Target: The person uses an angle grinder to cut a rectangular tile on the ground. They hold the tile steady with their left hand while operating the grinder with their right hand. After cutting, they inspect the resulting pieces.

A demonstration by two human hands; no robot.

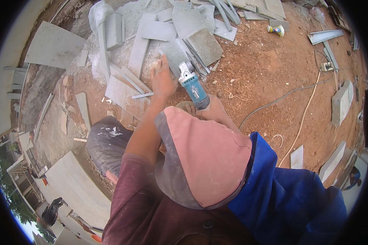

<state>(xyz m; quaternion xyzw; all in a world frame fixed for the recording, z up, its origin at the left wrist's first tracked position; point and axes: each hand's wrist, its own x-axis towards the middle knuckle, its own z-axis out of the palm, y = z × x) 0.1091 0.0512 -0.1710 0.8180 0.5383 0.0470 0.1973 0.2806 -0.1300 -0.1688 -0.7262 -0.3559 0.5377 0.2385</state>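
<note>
My right hand is closed around the rear body of a teal and grey angle grinder. The grinder's silver head and disc guard point away from me, toward a leaning stack of grey stone tiles. To the left, my left hand is stretched out over the near edge of the tiles, with its fingers apart. A small pale patch shows between those fingers, too unclear to name. Beside its wrist, a narrow cut strip lies on a pale slab. Part of a foot shows beneath the grinder.
Broken tiles and strips cover the ground ahead. A large slab leans at the far left. On the reddish soil to the right run a grey cable and a pale cord. A small printed cup lies at the far right; thick stone blocks stand nearer.
</note>
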